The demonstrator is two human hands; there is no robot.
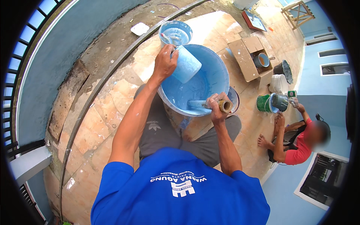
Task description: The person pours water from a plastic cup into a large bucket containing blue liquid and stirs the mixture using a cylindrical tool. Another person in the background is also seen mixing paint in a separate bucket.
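Observation:
A large round tub [225, 71] of light blue paint stands in front of my knees. My left hand [165, 63] grips the rim of a blue-coated plastic container [188, 64], tilted over the tub's far left side. Whether paint runs from it I cannot tell. Closed round a hollow bamboo stick [198, 104], my right hand [217, 107] is at the tub's near right rim. The stick's paint-covered far end reaches into the tub. Just beyond the tub is a smaller bucket [176, 25] with blue paint and a brush [165, 37] in it.
A co-worker in a red shirt [299, 153] sits at the right, handling a dark pot [280, 102] over a green bucket [264, 103]. An open cardboard box [243, 60] stands farther off, near a paint tray [255, 20]. A curved-looking kerb [80, 114] runs along the left.

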